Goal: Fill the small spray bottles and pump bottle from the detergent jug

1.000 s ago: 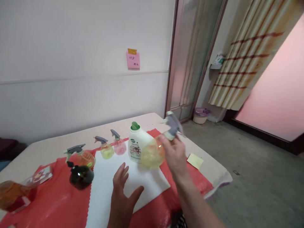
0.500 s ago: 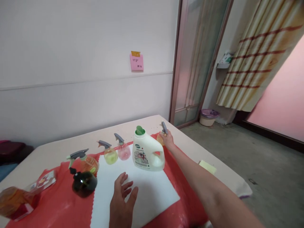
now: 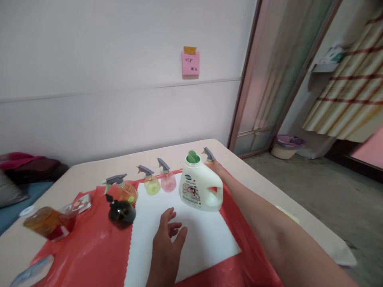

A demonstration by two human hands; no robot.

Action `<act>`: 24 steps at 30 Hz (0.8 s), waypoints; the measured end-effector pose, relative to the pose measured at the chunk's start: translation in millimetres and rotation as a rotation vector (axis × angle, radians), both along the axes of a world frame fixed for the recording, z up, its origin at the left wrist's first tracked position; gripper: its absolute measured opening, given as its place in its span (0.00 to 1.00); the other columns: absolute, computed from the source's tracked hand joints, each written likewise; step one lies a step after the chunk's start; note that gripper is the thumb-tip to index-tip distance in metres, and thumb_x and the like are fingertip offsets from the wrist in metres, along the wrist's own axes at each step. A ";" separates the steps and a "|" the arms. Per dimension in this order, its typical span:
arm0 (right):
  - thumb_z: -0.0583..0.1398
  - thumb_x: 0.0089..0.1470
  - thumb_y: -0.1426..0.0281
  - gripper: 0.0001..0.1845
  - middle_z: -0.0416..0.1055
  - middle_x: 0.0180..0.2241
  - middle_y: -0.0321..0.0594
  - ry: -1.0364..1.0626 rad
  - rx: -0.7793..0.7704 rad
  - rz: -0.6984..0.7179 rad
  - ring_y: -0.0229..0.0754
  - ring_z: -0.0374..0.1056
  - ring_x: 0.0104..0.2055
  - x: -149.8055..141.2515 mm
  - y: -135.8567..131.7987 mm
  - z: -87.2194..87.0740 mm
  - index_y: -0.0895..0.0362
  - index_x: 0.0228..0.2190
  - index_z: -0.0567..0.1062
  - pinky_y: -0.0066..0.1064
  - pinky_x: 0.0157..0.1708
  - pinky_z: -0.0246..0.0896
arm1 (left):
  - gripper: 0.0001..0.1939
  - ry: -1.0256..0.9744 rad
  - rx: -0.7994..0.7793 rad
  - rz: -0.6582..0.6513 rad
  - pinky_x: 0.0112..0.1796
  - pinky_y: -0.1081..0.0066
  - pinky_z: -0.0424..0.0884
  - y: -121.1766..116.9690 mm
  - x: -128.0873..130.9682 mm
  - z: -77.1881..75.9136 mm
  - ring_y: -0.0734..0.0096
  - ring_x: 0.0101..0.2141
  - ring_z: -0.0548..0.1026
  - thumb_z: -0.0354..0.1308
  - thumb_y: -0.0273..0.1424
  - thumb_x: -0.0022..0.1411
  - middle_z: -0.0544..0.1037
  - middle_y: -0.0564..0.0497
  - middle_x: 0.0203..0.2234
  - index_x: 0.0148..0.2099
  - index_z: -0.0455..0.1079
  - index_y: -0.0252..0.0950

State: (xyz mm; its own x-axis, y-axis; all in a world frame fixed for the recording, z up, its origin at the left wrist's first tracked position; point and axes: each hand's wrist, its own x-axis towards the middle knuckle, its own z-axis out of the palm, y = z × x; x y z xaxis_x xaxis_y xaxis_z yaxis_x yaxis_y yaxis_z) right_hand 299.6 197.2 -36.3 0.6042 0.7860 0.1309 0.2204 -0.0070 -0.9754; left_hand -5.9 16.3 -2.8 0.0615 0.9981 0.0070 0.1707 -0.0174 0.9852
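Note:
My right hand (image 3: pixel 218 168) reaches behind the white detergent jug (image 3: pixel 191 195) and is closed round a spray bottle (image 3: pixel 208 154) with a grey trigger head. The jug hides much of that bottle and my fingers. The jug stands upright, with a green pouring spout showing at its mouth. My left hand (image 3: pixel 169 243) is over the white cloth (image 3: pixel 206 239) in front of the jug, fingers apart and holding nothing. Left of the jug stand a pink spray bottle (image 3: pixel 168 181) and a yellow one (image 3: pixel 152 185).
An orange spray bottle (image 3: pixel 128 191) stands behind a dark pump bottle (image 3: pixel 121 214). Further left lie a tilted amber bottle (image 3: pixel 48 223) and a small packet (image 3: pixel 80 204). Red plastic (image 3: pixel 89 247) covers part of the table. A wall (image 3: pixel 119 123) runs behind; a bin (image 3: pixel 285 146) stands on the floor.
The view has swung left, so things appear further right. The spray bottle in my right hand has shifted left relative to the jug, and is more hidden behind it. My left hand stays open.

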 end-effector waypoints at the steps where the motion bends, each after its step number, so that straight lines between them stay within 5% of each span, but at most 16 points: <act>1: 0.60 0.61 0.61 0.18 0.70 0.49 0.44 -0.012 -0.024 0.005 0.44 0.70 0.46 0.0 -5.3 3.2 0.58 0.49 0.71 0.42 0.45 0.70 | 0.28 0.003 -0.007 -0.017 0.44 0.59 0.71 0.5 -1.3 1.0 0.60 0.42 0.76 0.63 0.41 0.56 0.72 0.40 0.53 0.57 0.65 0.39; 9: 0.65 0.44 0.62 0.22 0.73 0.46 0.52 -0.111 -0.044 -0.183 0.56 0.67 0.51 -7.3 -112.0 11.9 0.60 0.41 0.74 0.52 0.57 0.57 | 0.23 -0.054 0.002 -0.025 0.42 0.62 0.71 -1.1 -10.5 10.3 0.63 0.38 0.76 0.61 0.34 0.56 0.74 0.39 0.49 0.54 0.67 0.37; 13: 0.63 0.42 0.56 0.25 0.74 0.45 0.50 -0.110 0.053 -0.231 0.55 0.69 0.49 -30.5 -161.4 20.3 0.58 0.41 0.75 0.50 0.56 0.58 | 0.20 -0.025 0.089 0.133 0.43 0.65 0.72 23.0 -34.1 8.4 0.62 0.43 0.77 0.61 0.31 0.56 0.75 0.42 0.48 0.52 0.68 0.37; 19: 0.65 0.47 0.56 0.19 0.76 0.40 0.43 -0.047 0.326 -0.090 0.47 0.71 0.44 -108.2 -181.5 67.5 0.54 0.38 0.77 0.42 0.49 0.65 | 0.20 0.190 0.042 0.607 0.57 0.56 0.62 76.0 -99.3 -4.5 0.55 0.57 0.67 0.58 0.31 0.59 0.66 0.36 0.56 0.54 0.64 0.35; 24: 0.63 0.51 0.57 0.17 0.76 0.42 0.44 0.033 0.356 0.108 0.47 0.71 0.44 -172.1 -175.2 78.5 0.54 0.40 0.77 0.43 0.48 0.65 | 0.35 0.330 -0.039 0.731 0.60 0.46 0.54 93.4 -124.3 -21.9 0.43 0.65 0.53 0.61 0.37 0.58 0.54 0.32 0.65 0.64 0.54 0.37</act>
State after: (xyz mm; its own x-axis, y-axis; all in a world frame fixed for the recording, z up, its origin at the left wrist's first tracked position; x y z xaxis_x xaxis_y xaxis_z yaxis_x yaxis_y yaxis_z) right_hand 127.5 22.0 42.2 0.5291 0.7539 0.3894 0.1696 0.3556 -0.9191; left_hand -130.2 109.7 -24.6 -0.6146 0.7860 0.0672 0.4087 0.2444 0.8793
